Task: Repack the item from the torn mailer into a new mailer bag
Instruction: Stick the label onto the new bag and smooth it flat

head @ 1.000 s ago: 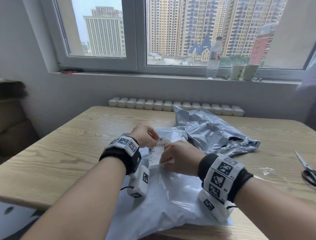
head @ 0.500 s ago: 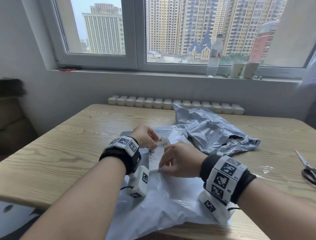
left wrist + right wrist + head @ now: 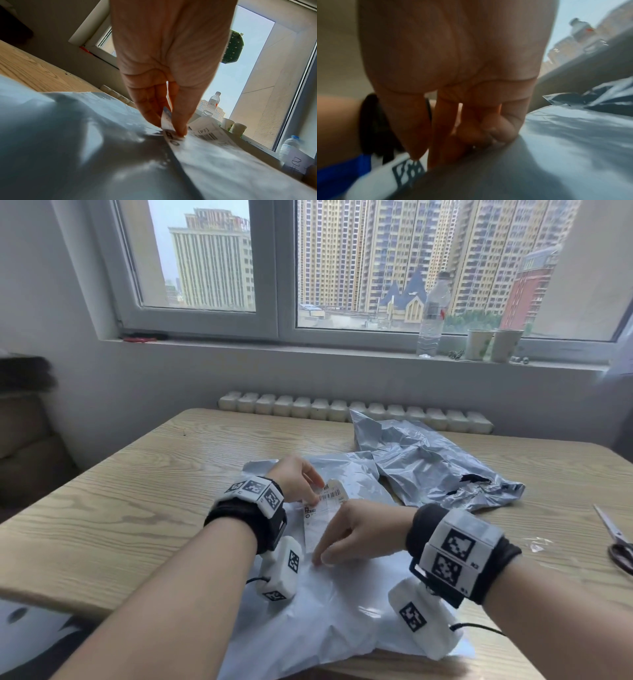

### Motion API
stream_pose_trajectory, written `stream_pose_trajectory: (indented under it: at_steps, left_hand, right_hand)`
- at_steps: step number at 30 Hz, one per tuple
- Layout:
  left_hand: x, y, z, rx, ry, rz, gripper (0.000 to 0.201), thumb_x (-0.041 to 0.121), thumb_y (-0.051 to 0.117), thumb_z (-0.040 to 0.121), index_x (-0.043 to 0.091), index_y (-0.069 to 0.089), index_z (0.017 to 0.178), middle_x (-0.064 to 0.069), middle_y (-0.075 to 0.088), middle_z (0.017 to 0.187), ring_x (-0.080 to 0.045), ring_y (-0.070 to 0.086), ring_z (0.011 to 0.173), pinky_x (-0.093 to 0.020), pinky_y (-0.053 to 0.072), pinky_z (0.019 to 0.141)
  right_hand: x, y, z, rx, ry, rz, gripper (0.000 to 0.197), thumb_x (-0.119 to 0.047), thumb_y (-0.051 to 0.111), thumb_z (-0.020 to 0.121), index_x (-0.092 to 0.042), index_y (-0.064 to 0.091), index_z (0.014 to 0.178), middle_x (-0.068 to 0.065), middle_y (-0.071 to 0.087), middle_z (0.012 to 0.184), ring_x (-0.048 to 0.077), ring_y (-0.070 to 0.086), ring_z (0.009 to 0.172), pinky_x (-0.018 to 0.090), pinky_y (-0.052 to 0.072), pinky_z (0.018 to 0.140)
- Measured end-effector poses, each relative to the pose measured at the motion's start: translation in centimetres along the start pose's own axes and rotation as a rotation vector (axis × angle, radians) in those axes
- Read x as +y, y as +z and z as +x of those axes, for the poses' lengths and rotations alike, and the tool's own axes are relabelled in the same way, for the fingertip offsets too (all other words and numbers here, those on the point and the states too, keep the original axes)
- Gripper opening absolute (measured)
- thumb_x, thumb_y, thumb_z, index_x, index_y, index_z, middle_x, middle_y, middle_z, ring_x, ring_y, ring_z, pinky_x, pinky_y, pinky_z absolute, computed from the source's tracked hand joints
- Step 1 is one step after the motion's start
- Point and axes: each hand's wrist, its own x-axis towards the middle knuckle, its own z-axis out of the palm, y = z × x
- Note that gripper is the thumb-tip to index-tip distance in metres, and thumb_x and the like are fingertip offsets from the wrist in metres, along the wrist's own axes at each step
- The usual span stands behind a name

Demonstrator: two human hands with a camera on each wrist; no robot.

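A pale new mailer bag (image 3: 342,614) lies flat at the table's front edge, under both hands. On it is a white shipping label (image 3: 323,508) with a barcode. My left hand (image 3: 317,491) pinches the label's far left edge between thumb and fingers, which the left wrist view shows close up on the label (image 3: 211,135). My right hand (image 3: 323,558) presses the label's near end onto the bag with straight thumb and forefinger (image 3: 440,135); its other fingers are curled. The torn grey mailer (image 3: 431,470) lies crumpled behind, to the right.
Scissors (image 3: 616,546) and a scrap of clear film (image 3: 539,544) lie at the right of the wooden table (image 3: 137,508). A water bottle (image 3: 433,316) and two paper cups (image 3: 479,344) stand on the window sill. White blocks (image 3: 342,409) line the table's far edge.
My right hand has slid toward me along the label, bringing its raised near end down onto the bag. The left hand keeps its pinch at the far end.
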Motion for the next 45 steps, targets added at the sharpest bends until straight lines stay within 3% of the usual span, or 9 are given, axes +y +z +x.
stream_pose_trajectory:
  at_steps: [4,8,11,14,16,20,25,34,45]
  left_hand:
    - [-0.1,0.0,0.2,-0.027,0.004,-0.005,0.031,0.001,0.083,0.068,0.027,0.067,0.075,0.004,0.066,0.08,-0.012,0.063,0.08,-0.03,0.053,0.077]
    - [-0.4,-0.1,0.1,-0.054,-0.004,0.012,0.03,0.007,0.085,0.067,0.028,0.068,0.08,0.005,0.065,0.087,-0.013,0.062,0.087,-0.031,0.052,0.083]
    - [-0.5,0.3,0.0,-0.066,-0.011,0.043,0.028,0.011,0.085,0.068,0.028,0.069,0.084,0.005,0.064,0.093,-0.014,0.062,0.093,-0.03,0.051,0.084]
    - [-0.5,0.4,0.0,-0.046,-0.028,0.105,0.027,0.014,0.085,0.069,0.028,0.072,0.088,0.002,0.066,0.105,-0.017,0.062,0.101,-0.034,0.053,0.091]
    - [-0.8,0.4,-0.2,-0.036,-0.044,0.189,0.027,0.014,0.083,0.072,0.023,0.073,0.096,-0.001,0.065,0.114,-0.02,0.062,0.106,-0.033,0.051,0.095]
    - [-1.1,0.1,-0.7,0.003,-0.066,0.278,0.015,0.012,0.074,0.082,0.017,0.074,0.096,-0.004,0.069,0.108,-0.02,0.065,0.093,-0.023,0.049,0.076]
    - [0.1,0.1,-0.7,-0.077,-0.049,0.15,0.013,0.016,0.076,0.079,0.021,0.069,0.088,-0.005,0.072,0.1,-0.018,0.068,0.091,-0.032,0.057,0.086]
    - [0.2,-0.4,-1.3,-0.122,-0.087,0.236,0.051,0.016,0.08,0.076,0.018,0.061,0.124,-0.005,0.06,0.128,-0.022,0.06,0.114,-0.036,0.049,0.099]
    - [0.9,0.2,-3.0,-0.383,-0.011,0.423,0.101,0.054,0.083,0.062,0.031,0.035,0.148,0.006,0.04,0.152,-0.016,0.041,0.135,-0.037,0.031,0.115]
  right_hand:
    - [2.3,-1.4,1.2,0.346,0.023,0.027,0.019,-0.019,0.063,0.087,-0.025,0.078,0.099,-0.02,0.062,0.075,-0.011,0.052,0.06,0.005,0.035,0.062]
    - [3.3,-1.2,1.7,0.228,0.031,-0.238,0.026,-0.029,0.062,0.089,-0.031,0.07,0.114,-0.013,0.06,0.129,-0.001,0.045,0.083,0.014,0.031,0.08]
    - [3.3,-1.1,1.9,0.193,0.094,-0.396,0.035,-0.042,0.054,0.093,-0.029,0.063,0.124,-0.014,0.05,0.141,0.01,0.044,0.106,0.019,0.024,0.083]
    - [3.3,-1.4,2.0,0.175,0.173,-0.414,0.045,-0.044,0.046,0.096,-0.023,0.053,0.135,-0.007,0.042,0.149,0.016,0.037,0.132,0.025,0.022,0.103]
    - [3.3,-1.4,1.8,0.18,0.192,-0.405,0.047,-0.043,0.043,0.098,-0.021,0.048,0.139,-0.005,0.038,0.152,0.016,0.033,0.136,0.026,0.019,0.108]
    - [3.5,-1.1,2.1,0.221,0.216,-0.411,0.05,-0.047,0.042,0.097,-0.02,0.047,0.139,-0.005,0.036,0.153,0.018,0.032,0.137,0.029,0.021,0.11]
    - [4.0,-0.5,2.4,0.228,0.203,-0.435,0.059,-0.064,0.046,0.087,-0.033,0.049,0.138,-0.013,0.037,0.151,0.02,0.032,0.134,0.034,0.031,0.105]
    - [4.7,-0.8,1.3,0.266,0.233,-0.416,0.07,-0.066,0.046,0.087,-0.027,0.039,0.145,-0.011,0.03,0.155,0.019,0.028,0.141,0.034,0.023,0.115]
    - [5.0,0.0,-0.5,0.202,0.203,-0.348,0.09,-0.074,0.055,0.074,-0.027,0.034,0.147,-0.01,0.029,0.156,0.02,0.033,0.137,0.035,0.029,0.113]
